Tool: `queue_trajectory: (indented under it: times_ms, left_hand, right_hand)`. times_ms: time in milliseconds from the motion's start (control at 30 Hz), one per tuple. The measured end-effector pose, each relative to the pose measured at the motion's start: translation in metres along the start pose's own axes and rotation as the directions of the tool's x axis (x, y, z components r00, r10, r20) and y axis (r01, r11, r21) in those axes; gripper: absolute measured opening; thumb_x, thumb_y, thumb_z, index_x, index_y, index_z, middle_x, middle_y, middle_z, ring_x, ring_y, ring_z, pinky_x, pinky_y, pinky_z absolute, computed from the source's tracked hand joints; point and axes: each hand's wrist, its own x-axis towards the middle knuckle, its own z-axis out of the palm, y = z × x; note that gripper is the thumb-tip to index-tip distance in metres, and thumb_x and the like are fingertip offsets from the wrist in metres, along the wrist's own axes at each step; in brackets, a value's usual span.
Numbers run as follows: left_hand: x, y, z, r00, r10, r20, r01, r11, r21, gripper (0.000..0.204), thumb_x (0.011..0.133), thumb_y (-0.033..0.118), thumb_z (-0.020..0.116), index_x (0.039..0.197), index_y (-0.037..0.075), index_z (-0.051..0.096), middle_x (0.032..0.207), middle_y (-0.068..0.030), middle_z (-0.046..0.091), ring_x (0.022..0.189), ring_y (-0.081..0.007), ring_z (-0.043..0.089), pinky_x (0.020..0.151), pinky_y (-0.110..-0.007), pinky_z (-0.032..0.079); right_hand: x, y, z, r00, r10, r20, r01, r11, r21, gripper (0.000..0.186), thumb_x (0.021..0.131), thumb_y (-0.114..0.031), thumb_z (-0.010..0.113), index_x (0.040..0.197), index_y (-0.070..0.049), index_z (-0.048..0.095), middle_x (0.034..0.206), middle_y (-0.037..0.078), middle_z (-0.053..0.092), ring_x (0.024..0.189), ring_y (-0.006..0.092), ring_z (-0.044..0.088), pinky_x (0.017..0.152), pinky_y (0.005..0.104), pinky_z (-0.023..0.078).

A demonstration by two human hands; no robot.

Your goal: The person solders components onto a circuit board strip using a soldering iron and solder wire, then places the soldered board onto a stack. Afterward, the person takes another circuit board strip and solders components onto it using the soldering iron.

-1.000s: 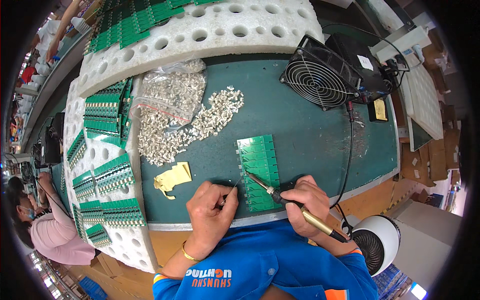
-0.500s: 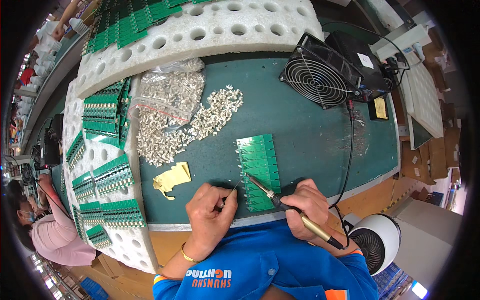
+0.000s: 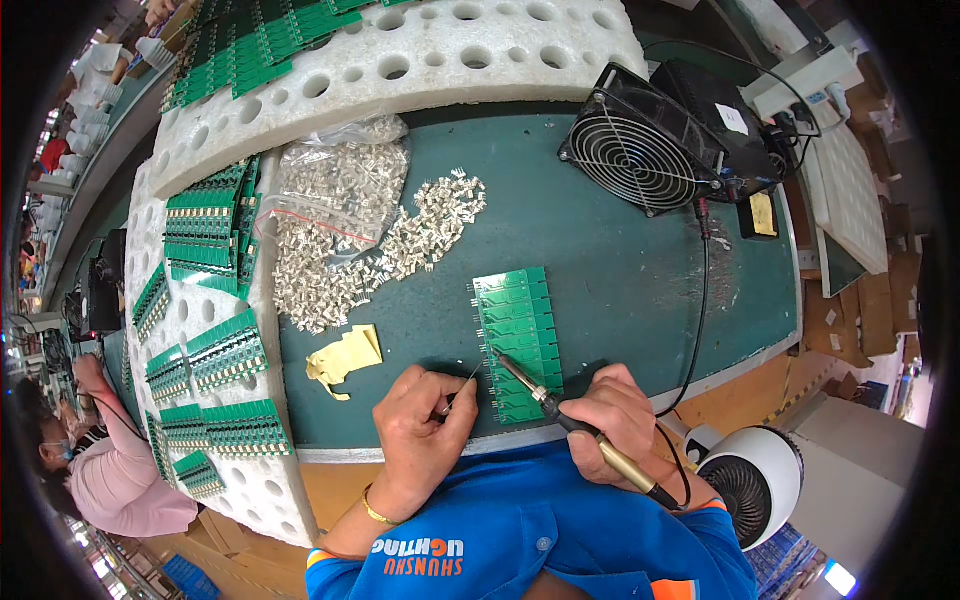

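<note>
Beside green circuit board, left grip pinching thin wire, right grip wrapped round soldering iron

The brass-coloured handle of the soldering iron has been swung slightly from 4 o'clock toward 5 o'clock about its tip, the right hand being shifted a little toward 6 o'clock with it. The lower loop of the black cord has been carried toward 8 o'clock. At the view's 8 o'clock, the head of the pink-clad co-worker has been lowered; at 10 o'clock, a distant person's bare arm has been drawn back.
</note>
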Motion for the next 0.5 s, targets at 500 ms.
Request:
queue_trajectory:
  times_ms: [500]
  left_hand:
    - [0.0009,0.0,-0.0005,0.999,0.034,0.015,-0.035,0.999,0.014,0.009,0.077,-0.001,0.076,0.075,0.003,0.068,0.06,-0.0033,0.049,0.049,-0.0105,0.046,0.044,-0.026,0.035]
  right_hand:
    - [-0.0027,0.0008,0.0008,1.0,-0.022,0.004,0.022,1.0,-0.022,0.025,0.089,-0.024,0.069,0.097,-0.001,0.064,0.066,0.007,0.062,0.052,0.0217,0.054,0.058,0.0353,0.044]
